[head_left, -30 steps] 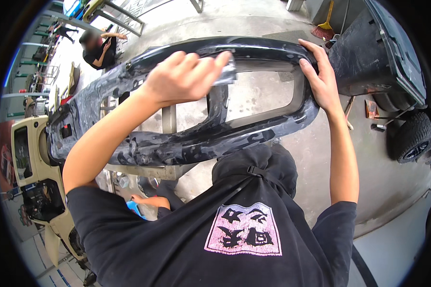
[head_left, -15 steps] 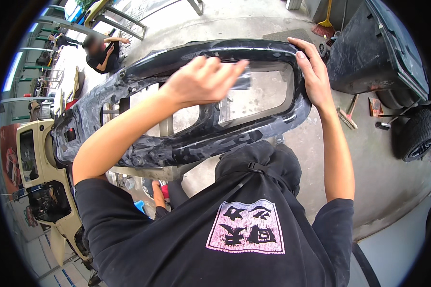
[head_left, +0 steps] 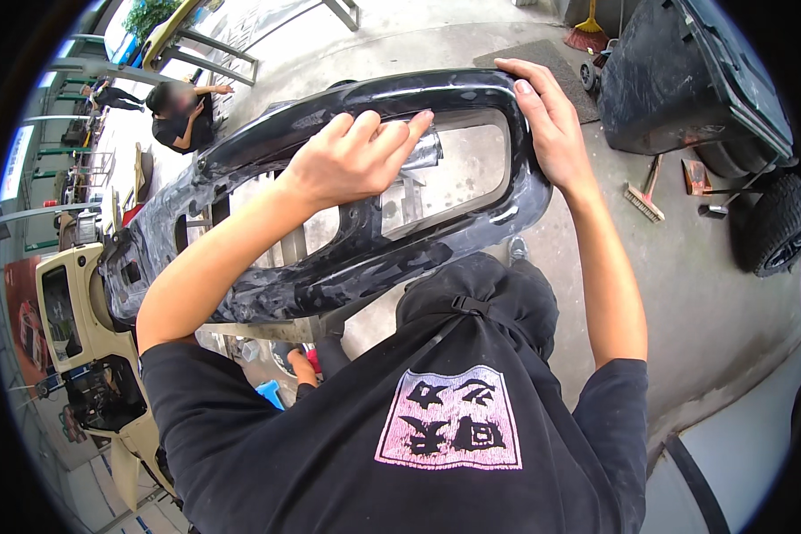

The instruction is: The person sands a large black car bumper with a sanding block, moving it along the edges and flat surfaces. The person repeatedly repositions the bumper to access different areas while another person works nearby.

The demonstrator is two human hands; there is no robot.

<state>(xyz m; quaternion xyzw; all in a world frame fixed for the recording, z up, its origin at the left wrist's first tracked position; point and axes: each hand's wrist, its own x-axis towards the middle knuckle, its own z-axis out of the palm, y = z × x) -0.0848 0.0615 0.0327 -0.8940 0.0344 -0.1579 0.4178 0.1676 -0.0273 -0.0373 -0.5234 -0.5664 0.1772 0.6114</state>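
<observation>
A long black car grille surround (head_left: 400, 238), scuffed with grey patches and pierced by large openings, lies crosswise in front of me. My right hand (head_left: 554, 129) is wrapped round its far right corner, with the fingers over the outer top edge and the thumb beside them. On the upper bar, my left hand (head_left: 343, 160) is closed in a pinch with the forefinger pointing right. From beneath its fingers a shiny dark grey sheet, like sandpaper (head_left: 427, 149), sticks out over the right-hand opening. The palm side of this hand is hidden.
A metal stand (head_left: 262, 331) carries the piece. Right of it are a wheeled black bin (head_left: 663, 89), a brush (head_left: 643, 200), a dustpan (head_left: 696, 176) and a tyre (head_left: 781, 227). Another person (head_left: 182, 116) sits at upper left; someone's arm (head_left: 303, 365) shows below the stand. A beige vehicle body (head_left: 89, 338) stands left.
The surround and both hands sit slightly further left in the picture as the whole view has shifted. My left hand, blurred before, is sharper, still with the sheet. My right hand keeps its hold.
</observation>
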